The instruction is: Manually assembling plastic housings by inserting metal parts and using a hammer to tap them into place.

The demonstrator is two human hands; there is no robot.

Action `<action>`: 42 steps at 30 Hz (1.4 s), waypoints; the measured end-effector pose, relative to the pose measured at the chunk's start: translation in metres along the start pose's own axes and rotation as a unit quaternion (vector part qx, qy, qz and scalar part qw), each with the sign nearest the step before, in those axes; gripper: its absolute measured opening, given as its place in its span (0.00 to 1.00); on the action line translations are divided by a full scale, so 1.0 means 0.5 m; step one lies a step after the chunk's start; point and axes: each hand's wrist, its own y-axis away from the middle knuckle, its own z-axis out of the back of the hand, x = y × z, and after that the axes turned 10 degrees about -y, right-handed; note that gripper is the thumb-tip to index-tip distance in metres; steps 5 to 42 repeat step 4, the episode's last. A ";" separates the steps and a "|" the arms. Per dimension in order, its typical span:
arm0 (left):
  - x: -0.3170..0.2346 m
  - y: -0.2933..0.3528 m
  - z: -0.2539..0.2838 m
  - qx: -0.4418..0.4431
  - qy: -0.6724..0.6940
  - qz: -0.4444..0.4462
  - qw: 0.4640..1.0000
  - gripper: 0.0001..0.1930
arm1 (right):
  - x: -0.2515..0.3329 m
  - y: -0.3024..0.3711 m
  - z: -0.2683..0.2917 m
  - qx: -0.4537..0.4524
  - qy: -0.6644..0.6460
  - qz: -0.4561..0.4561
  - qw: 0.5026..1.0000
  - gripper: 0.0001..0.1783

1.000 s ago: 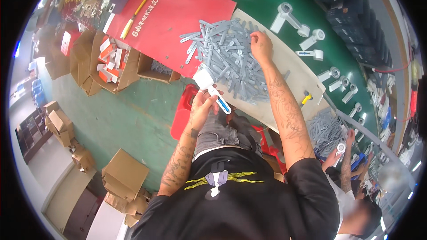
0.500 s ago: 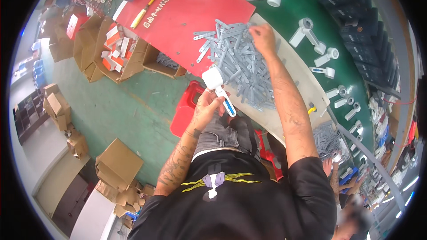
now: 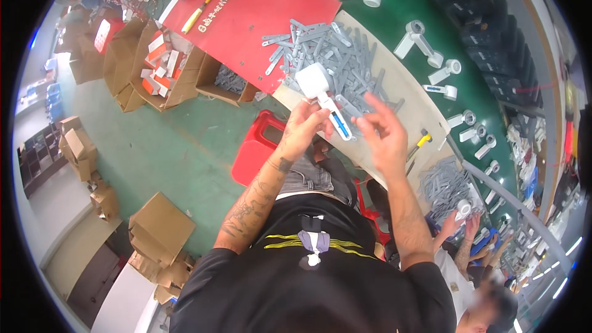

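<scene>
White plastic, a handled part (image 3: 324, 98) with a round head and a blue strip along its stem, sits clenched in the left hand (image 3: 303, 128) near the middle of the frame. The head points up-left and the stem slants down-right toward the right hand (image 3: 383, 137). That hand is released, fingers spread, just beside the stem's lower end; whether a fingertip touches it I cannot tell.

Behind both hands, toward the top of the frame, a heap of grey strips (image 3: 333, 55) lies on a pale board (image 3: 413, 111) set on the green counter (image 3: 401, 6). The heap is close above the white head, so the room upward is crowded. A red sheet (image 3: 259, 12) covers the counter left of the heap, with a yellow-handled tool (image 3: 206, 3) on it near the top. More white parts (image 3: 425, 43) lie scattered on the green to the upper right, well apart from the hands. A small yellow tool (image 3: 423, 140) lies on the board's near edge, just right of the right hand.

Below the left hand stands a red stool (image 3: 259, 148) on the green floor (image 3: 154, 148). Open cartons (image 3: 160, 68) stand at upper left, flattened cardboard (image 3: 157, 228) at lower left. The floor between them is the widest open room. At lower right another person's hands (image 3: 462, 222) work near a second grey heap (image 3: 444, 182).
</scene>
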 end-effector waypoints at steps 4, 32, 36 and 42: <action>-0.016 0.032 -0.081 0.051 -0.068 -0.024 0.996 0.27 | -0.014 0.109 0.033 0.000 0.245 0.085 0.966 0.27; -0.016 0.032 -0.081 0.051 -0.068 -0.024 0.996 0.27 | -0.014 0.109 0.033 0.000 0.245 0.085 0.966 0.27; -0.016 0.032 -0.081 0.051 -0.068 -0.024 0.996 0.27 | -0.014 0.109 0.033 0.000 0.245 0.085 0.966 0.27; -0.016 0.032 -0.081 0.051 -0.068 -0.024 0.996 0.27 | -0.014 0.109 0.033 0.000 0.245 0.085 0.966 0.27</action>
